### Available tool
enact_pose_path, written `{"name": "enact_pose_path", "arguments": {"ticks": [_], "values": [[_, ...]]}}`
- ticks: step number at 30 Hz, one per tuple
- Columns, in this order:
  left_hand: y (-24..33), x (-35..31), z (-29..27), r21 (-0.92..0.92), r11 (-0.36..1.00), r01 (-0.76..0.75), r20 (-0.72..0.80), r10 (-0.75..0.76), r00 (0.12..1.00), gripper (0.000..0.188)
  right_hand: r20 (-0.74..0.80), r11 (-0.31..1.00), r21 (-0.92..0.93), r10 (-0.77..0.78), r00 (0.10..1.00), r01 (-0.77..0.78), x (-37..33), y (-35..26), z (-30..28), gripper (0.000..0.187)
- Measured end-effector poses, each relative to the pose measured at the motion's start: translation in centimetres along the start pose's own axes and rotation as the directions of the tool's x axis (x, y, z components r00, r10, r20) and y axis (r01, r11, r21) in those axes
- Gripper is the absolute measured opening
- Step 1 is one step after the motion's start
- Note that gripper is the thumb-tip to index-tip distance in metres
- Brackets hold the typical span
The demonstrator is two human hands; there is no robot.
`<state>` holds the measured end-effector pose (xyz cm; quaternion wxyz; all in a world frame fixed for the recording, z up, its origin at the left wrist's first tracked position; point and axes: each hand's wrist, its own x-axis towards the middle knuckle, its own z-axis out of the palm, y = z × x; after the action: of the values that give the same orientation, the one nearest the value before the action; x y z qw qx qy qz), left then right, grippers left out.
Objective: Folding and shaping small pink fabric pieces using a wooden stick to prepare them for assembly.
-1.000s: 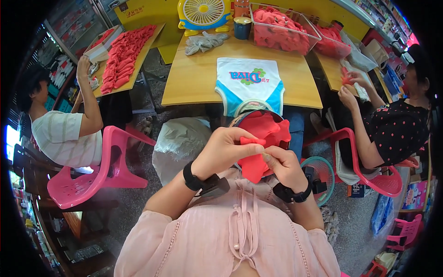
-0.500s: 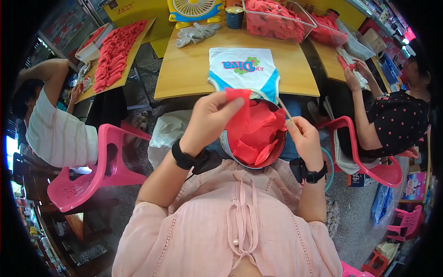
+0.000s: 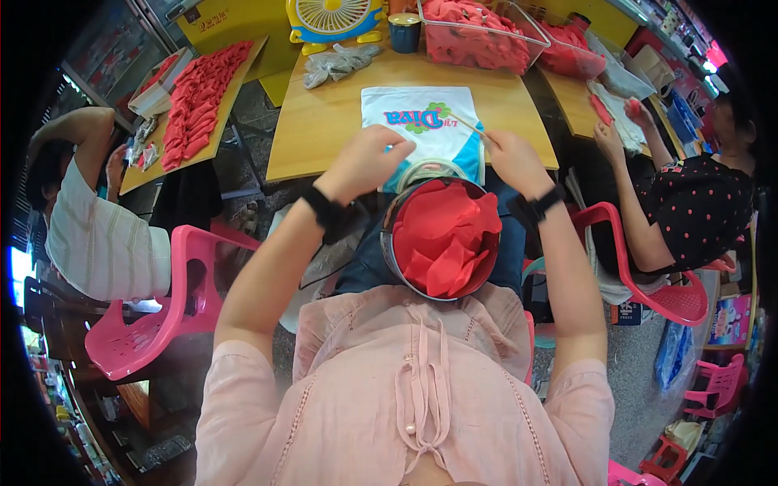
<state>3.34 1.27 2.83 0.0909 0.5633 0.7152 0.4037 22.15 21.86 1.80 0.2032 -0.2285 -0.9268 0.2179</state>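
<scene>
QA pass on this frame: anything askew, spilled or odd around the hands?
Nothing stands out. The left hand and right hand are at the printed white bag on the table edge; the round bowl of red pieces sits upright, nothing spilled.

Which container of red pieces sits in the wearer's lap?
The round metal bowl, just below both hands. The clear bin and second bin sit far off on the tables.

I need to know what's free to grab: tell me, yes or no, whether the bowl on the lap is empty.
No, the round bowl on the person's lap is filled with red folded pieces.
</scene>
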Motion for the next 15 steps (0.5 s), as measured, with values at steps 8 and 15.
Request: {"name": "enact_pose_path", "arguments": {"ticks": [8, 15], "values": [[-5.7, 7.5, 3.0, 0.512, 0.858, 0.046, 0.269, -0.211, 0.94, 0.054, 0.038, 0.887, -0.41, -0.216, 0.976, 0.212, 7.6, 3.2, 5.6, 0.024], [-7.1, 7.0, 4.5, 0.606, 0.79, 0.097, 0.227, -0.288, 0.93, 0.086, 0.209, 0.73, -0.488, -0.434, 0.876, 0.478, 2.9, -0.2, 0.4, 0.034]]}}
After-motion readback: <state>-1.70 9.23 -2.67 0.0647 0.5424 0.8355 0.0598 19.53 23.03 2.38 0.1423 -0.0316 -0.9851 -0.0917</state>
